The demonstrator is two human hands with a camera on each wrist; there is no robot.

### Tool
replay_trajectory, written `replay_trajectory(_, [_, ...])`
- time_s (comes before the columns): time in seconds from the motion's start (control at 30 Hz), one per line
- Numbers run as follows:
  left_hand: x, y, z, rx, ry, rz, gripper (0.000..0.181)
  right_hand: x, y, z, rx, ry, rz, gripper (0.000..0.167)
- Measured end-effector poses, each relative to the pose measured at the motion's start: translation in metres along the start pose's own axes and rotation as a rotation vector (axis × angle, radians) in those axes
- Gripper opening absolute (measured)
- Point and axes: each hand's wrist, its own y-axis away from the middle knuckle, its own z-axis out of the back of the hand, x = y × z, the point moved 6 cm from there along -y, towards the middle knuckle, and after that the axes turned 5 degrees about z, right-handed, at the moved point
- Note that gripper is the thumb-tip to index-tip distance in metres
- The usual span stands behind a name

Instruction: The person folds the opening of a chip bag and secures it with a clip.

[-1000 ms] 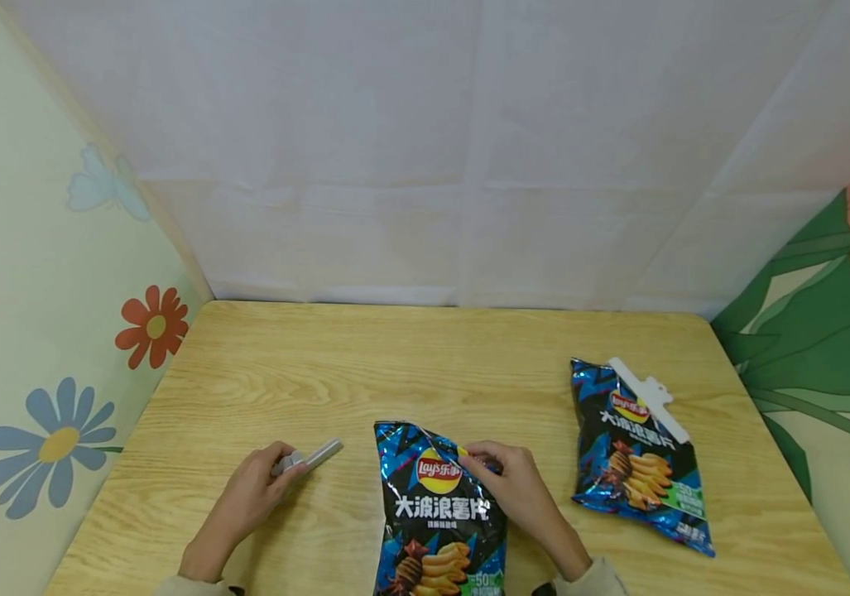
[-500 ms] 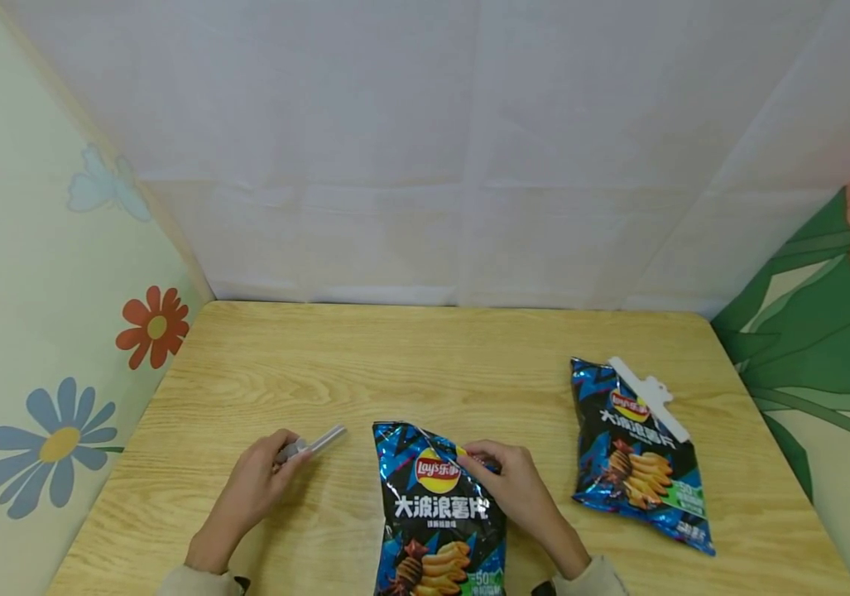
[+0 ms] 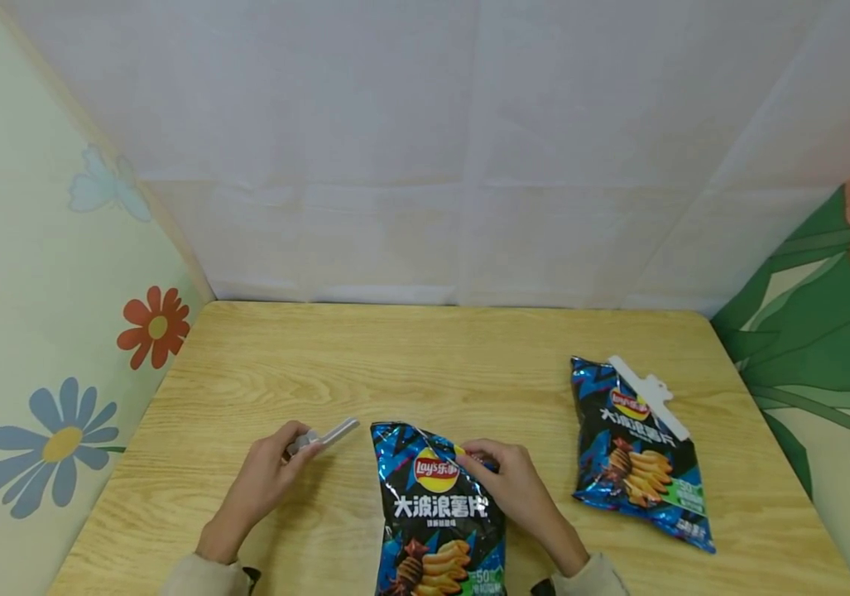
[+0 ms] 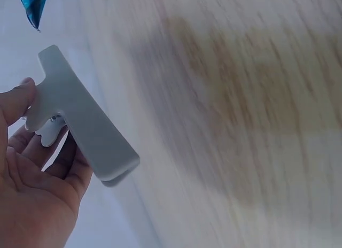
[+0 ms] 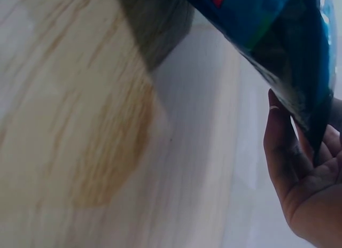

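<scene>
My left hand [image 3: 264, 480] pinches a white bag clip [image 4: 88, 114] by its handles, thumb on one side and fingers on the other. The clip is held above the table, to the left of a blue and black chip bag [image 3: 439, 521] and apart from it. At the bag's upper right edge, my right hand [image 3: 517, 488] grips the bag between thumb and fingers. In the right wrist view the bag's corner [image 5: 299, 71] sits against that hand. The bag's lower end is cut off by the bottom of the head view.
A second chip bag [image 3: 636, 472] lies at the right of the wooden table [image 3: 305, 356], with a white clip [image 3: 651, 397] fastened across its upper right corner. A white cloth [image 3: 425, 165] hangs behind the table, and painted panels stand at both sides.
My left hand has moved a little to the right and up with the clip, closer to the chip bag. The right hand and the bag have barely shifted.
</scene>
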Motion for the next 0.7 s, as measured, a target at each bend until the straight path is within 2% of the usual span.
replay_trajectory(0.27, [-0.009,-0.005,0.001,0.021,-0.001,0.013,0.012,-0.001,-0.001,-0.001,0.014,-0.008,-0.004,0.017])
replay_trajectory(0.7, [-0.032,-0.013,0.007,0.010,-0.065,-0.097,0.008,0.000,-0.002,-0.004,0.037,-0.012,-0.010,0.020])
